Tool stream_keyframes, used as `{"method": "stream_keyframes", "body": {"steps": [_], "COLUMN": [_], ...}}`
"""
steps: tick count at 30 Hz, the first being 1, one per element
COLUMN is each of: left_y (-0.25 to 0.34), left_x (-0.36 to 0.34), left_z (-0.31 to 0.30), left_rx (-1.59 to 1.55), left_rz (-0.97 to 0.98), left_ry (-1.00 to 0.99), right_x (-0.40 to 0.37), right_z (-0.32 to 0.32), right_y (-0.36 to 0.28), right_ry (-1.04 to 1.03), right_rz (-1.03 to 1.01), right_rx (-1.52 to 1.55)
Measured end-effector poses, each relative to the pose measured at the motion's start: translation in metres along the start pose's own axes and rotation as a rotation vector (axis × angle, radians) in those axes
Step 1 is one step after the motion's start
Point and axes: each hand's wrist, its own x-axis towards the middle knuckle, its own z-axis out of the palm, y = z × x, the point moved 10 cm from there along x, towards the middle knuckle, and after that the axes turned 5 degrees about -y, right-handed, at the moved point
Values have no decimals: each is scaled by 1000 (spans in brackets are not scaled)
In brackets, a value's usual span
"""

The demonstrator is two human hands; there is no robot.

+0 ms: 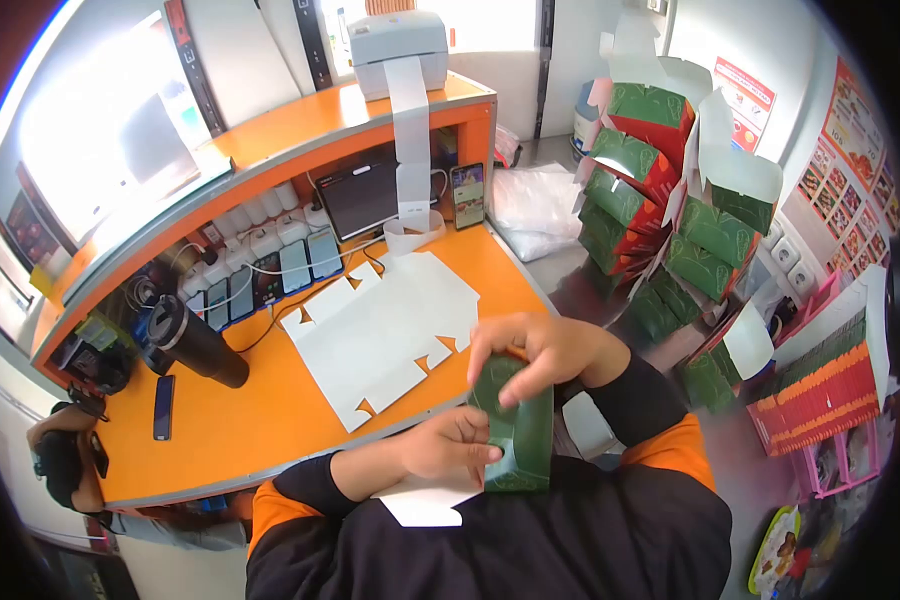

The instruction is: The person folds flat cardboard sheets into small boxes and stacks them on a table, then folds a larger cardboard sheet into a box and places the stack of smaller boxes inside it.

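Orange counter top (260,420) fills the middle of the view, with a raised orange shelf behind it and a grey label printer (398,45) on that shelf feeding a long white paper strip (410,130) down to the counter. A flat white carton blank (380,335) lies unfolded on the counter, just beyond the hands. Near the person's chest, a half-formed green carton box (522,435) is held upright between both hands. The left hand (448,447) grasps its left side, fingers curled against the wall, with a white flap (425,505) jutting out beneath. The right hand (542,350) clamps over the top of the box, thumb pressing down on the green face. To the far left, a row of phones (270,275) sits on chargers, and a black tumbler (195,345) lies on its side next to another phone (163,407). On the right, folded green-and-red boxes (670,200) are piled high, well apart from the hands.
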Motion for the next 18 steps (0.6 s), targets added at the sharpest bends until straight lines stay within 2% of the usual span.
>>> {"method": "stream_keyframes", "body": {"steps": [1, 2, 5, 8, 9, 11, 12, 14, 15, 16, 18], "left_y": [8, 21, -1, 36, 49, 44, 45, -15, -53, -58, -52], "left_x": [3, 4, 12, 9, 12, 2, -7, -29, -37, -37, -37], "left_z": [1, 11, 11, -7, -51, -128, -159, -222, -249, -238, -234], "left_rx": [6, -26, -31, 190, 424, 316, 779, 1429, 1485, 1487, 1530], "left_rz": [4, 9, -68, -14, 149, 55, -46, -640, -719, -763, -625], "left_ry": [-22, -43, -83, -119, -93, 355, 551, 615, 570, 545, 592], "right_x": [-6, -8, -18, -45, -61, -109, -136, -196, -226, -262, -337], "right_z": [-13, -1, 23, 1, -6, -22, -21, -10, -1, 13, 53], "right_y": [-3, -1, 16, -9, -16, -47, -64, -103, -123, -142, -166], "right_ry": [137, -11, -236, 35, 139, 387, 372, 326, 288, 343, 678], "right_rz": [-70, -73, 26, 62, 82, -48, -222, -561, -726, -862, -1029], "right_rx": [5, -84, -68, -4, 30, -94, -169, -264, -277, -302, -459]}}
